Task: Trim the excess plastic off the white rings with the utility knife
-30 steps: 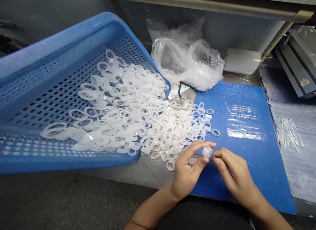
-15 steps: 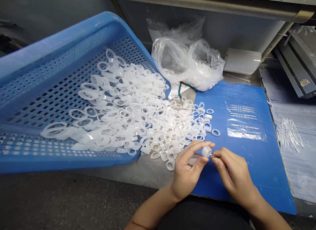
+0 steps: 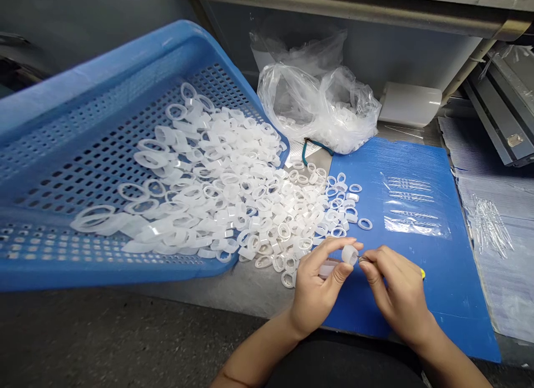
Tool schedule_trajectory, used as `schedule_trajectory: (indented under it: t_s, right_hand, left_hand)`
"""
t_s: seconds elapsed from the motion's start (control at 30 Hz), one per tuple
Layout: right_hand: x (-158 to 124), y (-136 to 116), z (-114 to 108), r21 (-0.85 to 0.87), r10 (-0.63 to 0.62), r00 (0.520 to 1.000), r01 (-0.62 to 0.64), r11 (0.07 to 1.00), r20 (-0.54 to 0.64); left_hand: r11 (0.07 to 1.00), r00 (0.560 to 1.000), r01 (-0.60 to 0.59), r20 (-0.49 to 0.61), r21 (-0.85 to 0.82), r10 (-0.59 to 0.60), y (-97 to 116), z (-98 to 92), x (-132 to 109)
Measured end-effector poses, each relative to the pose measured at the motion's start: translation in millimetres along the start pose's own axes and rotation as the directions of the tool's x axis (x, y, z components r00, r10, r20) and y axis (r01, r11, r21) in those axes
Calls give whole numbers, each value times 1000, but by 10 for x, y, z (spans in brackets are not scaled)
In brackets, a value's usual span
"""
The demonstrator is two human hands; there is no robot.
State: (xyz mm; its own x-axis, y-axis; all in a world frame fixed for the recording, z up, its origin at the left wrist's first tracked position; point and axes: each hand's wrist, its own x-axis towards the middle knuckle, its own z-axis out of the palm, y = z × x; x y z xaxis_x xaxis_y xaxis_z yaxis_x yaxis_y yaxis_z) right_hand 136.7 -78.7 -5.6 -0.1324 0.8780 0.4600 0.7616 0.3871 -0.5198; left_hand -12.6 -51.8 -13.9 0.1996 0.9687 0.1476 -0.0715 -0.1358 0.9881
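the left hand [image 3: 316, 285] is gripping a translucent white ring [image 3: 349, 255] between thumb and fingertips, holding it above a blue mat [image 3: 442, 299]. the right hand [image 3: 400, 291] is closing on a thin metal-tipped tool [image 3: 364, 259], its tip just beside the ring. a heap of matching rings [image 3: 233, 204] is lying left of the hands, running back into a blue perforated tray [image 3: 95, 71].

Left hand [image 3: 317, 288] and right hand [image 3: 398, 293] close together (right fingertips [image 3: 369, 267] pinched), forearms [image 3: 258, 352] angled inward
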Motion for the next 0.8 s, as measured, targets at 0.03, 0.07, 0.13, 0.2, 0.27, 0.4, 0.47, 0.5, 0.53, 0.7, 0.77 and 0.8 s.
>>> schedule_trajectory:
  t_s: [0.03,0.07,0.13,0.2,0.27,0.4,0.47,0.5,0.53,0.7,0.77,0.8]
  right_hand:
    - [3,4,1,-36,-9,999,7,999,-40]
    - [5,8,2,-68,-12,996,7,998,-83]
    - [10,9,-1,-91,0,989,-14,996,-151]
    - [13,9,-4,-42,38,991,-44,998,-132]
    - [16,18,-9,1,86,991,-87,996,-98]
    - [26,73,-50,-34,223,950,-236,971,-219]
    - [37,92,-85,38,301,938,-299,954,-175]
    - [42,93,-100,91,321,940,-312,946,-114]
    - [47,89,-110,138,318,947,-310,941,-44]
    - [54,121,-92,64,238,971,-238,969,14]
    - [59,202,-66,-47,282,953,-289,956,-113]
    - [63,253,-47,-100,315,939,-330,939,-141]
  left_hand:
    - [997,998,66,14,-38,-65,-9,0,-2]
    - [987,990,136,39,-86,-133,-19,1,-2]
    - [949,963,263,112,-176,-247,-40,3,1]
    - [918,937,337,169,-208,-305,-50,6,8]
    - [907,924,365,204,-212,-324,-48,9,21]
    - [810,890,448,273,-378,-365,-42,21,72]
    - [734,867,498,294,-462,-403,-49,32,99]
    - [710,860,510,296,-486,-416,-55,38,108]
    - [698,856,516,300,-497,-420,-61,45,112]
    - [721,849,526,332,-451,-411,-77,60,94]
    - [692,830,557,348,-460,-437,-78,54,97]
    - [665,817,576,353,-475,-456,-79,51,104]
